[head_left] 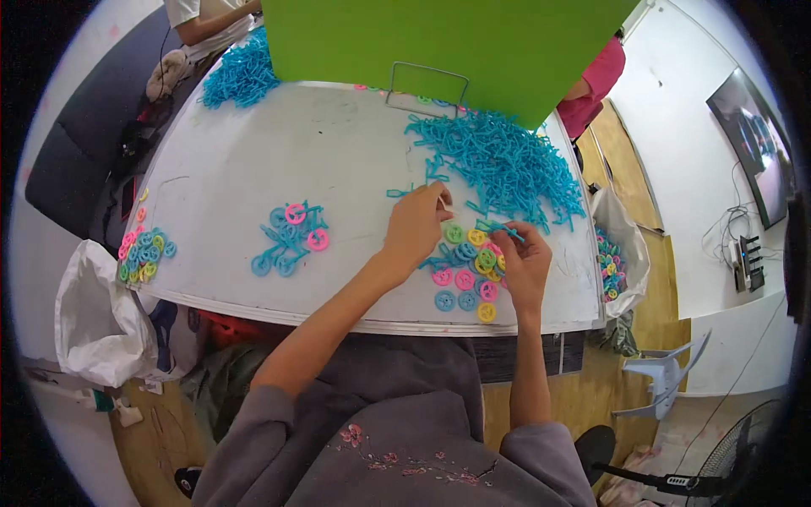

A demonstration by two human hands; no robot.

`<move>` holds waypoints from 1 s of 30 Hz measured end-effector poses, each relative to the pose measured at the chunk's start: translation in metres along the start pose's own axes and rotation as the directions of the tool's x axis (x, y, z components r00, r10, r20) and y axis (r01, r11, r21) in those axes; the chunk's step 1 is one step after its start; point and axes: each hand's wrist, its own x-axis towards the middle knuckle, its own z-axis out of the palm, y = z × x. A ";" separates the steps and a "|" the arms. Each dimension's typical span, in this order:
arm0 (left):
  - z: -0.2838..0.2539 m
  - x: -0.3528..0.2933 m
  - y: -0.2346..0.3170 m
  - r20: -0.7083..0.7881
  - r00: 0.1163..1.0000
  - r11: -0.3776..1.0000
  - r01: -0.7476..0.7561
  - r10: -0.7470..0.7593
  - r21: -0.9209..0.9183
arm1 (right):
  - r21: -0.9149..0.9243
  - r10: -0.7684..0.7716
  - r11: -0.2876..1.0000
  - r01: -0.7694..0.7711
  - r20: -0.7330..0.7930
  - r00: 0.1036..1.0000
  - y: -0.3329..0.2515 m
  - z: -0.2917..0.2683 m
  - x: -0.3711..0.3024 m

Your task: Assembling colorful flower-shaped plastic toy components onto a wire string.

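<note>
My right hand [525, 258] pinches a small blue plastic stick [512, 232] at the right of the table. Left of it, my left hand [417, 221] has its fingers curled together; whatever they hold is mostly hidden. Beneath and between both hands lie several small spoked plastic wheels in pink, yellow, green and blue, among them a pink wheel [465, 280]. A big pile of blue forked plastic sticks [498, 160] spreads just beyond my hands. A loose blue stick [397, 193] rests beside my left hand. Farther left sits a cluster of blue sticks with wheels [285, 241].
An upright green board [439, 42] stands across the white table's [338, 127] far side, with a wire stand [427, 84] before it. More wheels [145, 253] lie at the left edge. White sacks [101, 321] flank the table. Two other people sit beyond.
</note>
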 end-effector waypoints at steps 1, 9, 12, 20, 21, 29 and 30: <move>0.001 -0.005 0.003 -0.088 0.992 0.993 -0.088 0.095 0.082 | -0.038 -0.011 0.999 0.012 0.023 1.000 0.000 0.002 0.000; 0.016 0.002 -0.019 0.032 0.963 0.909 -0.262 0.267 0.324 | -0.037 -0.033 0.999 0.036 0.061 0.998 -0.006 0.011 -0.007; 0.012 0.006 -0.022 0.041 0.987 0.953 -0.158 0.152 0.258 | -0.056 0.027 0.998 -0.023 0.056 0.998 -0.005 0.009 -0.008; 0.005 -0.001 -0.022 0.088 0.976 0.925 -0.217 0.200 0.312 | -0.101 -0.011 0.995 0.019 0.082 0.997 -0.009 0.014 -0.012; 0.005 -0.002 -0.021 0.088 0.976 0.924 -0.217 0.199 0.314 | -0.099 -0.011 0.995 0.019 0.082 0.997 -0.008 0.015 -0.012; -0.003 -0.014 -0.017 0.035 0.984 0.937 -0.178 0.176 0.301 | -0.155 -0.014 0.987 0.031 0.109 0.994 -0.002 0.016 -0.010; -0.007 -0.015 -0.011 0.034 0.984 0.937 -0.179 0.177 0.301 | -0.154 -0.015 0.987 0.032 0.110 0.994 -0.003 0.017 -0.010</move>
